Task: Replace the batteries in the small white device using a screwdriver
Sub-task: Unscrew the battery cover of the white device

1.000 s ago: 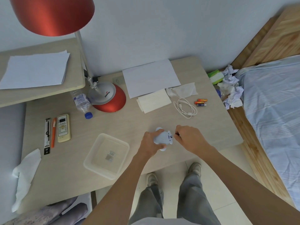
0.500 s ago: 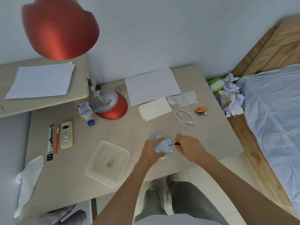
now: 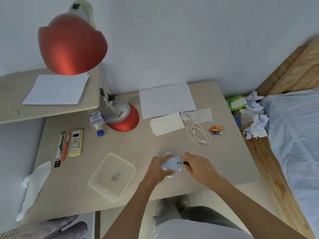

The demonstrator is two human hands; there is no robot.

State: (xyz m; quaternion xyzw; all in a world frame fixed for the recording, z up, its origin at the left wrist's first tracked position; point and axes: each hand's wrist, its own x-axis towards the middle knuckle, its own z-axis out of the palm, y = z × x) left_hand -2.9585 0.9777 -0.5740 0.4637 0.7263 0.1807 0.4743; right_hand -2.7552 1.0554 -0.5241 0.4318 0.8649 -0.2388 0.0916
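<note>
Left hand [image 3: 159, 167] grips the small white device [image 3: 170, 165]; right hand [image 3: 198, 167] pinches the screwdriver [image 3: 186, 163].
Held steady so the tip seats; batteries [image 3: 216, 130] wait nearby.

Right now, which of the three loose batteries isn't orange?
The blue battery, the one of the three nearest the person, right of the cable. The two orange batteries lie just behind it.

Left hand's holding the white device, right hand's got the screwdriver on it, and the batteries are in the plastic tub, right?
Not quite: the head view shows the batteries on the desk beside the cable, not in the tub. The rest holds.
</note>
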